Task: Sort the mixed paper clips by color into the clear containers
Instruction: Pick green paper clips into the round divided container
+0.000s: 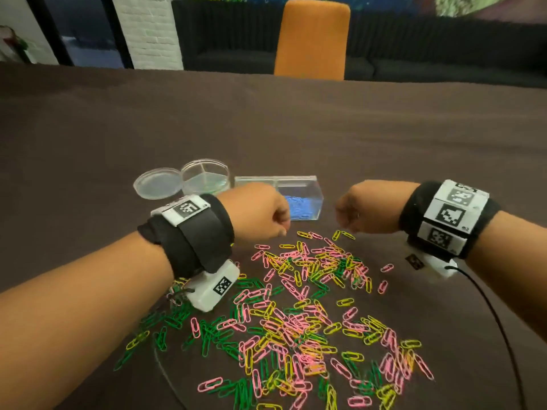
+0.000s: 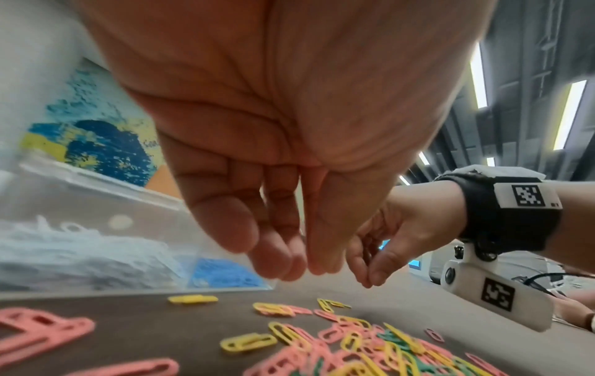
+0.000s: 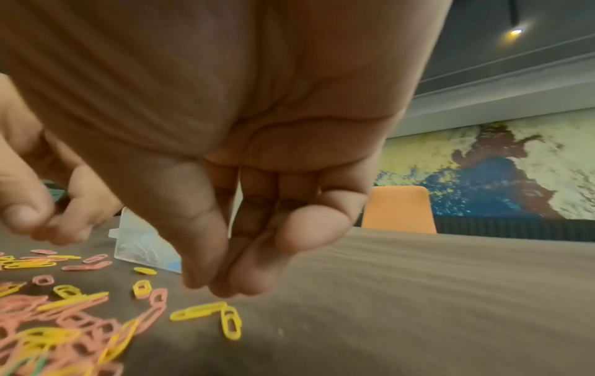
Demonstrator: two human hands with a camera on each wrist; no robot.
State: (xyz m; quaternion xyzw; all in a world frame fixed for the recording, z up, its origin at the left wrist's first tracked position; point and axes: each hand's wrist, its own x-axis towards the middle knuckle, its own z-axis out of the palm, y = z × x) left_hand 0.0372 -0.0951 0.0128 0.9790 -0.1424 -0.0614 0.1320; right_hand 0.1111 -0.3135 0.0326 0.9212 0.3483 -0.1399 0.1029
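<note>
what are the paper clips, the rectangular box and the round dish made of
Paper clips: likely wire with a coloured plastic coating; flat, matte pink, yellow and green, no bare metal showing.
Rectangular box: clear rigid plastic, probably acrylic; glossy see-through walls with sharp edges, blue clips visible inside.
Round dish: clear plastic or possibly glass; thin transparent wall with inner dividers, and its loose lid looks the same.

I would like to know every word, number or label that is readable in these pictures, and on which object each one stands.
No words or numbers can be read.
Wristband tags: black-and-white square code patterns only; the small mark beside them is too small to read.
Wall mural: a faint scribble, too blurred to read.
Clear containers: no label visible.
</note>
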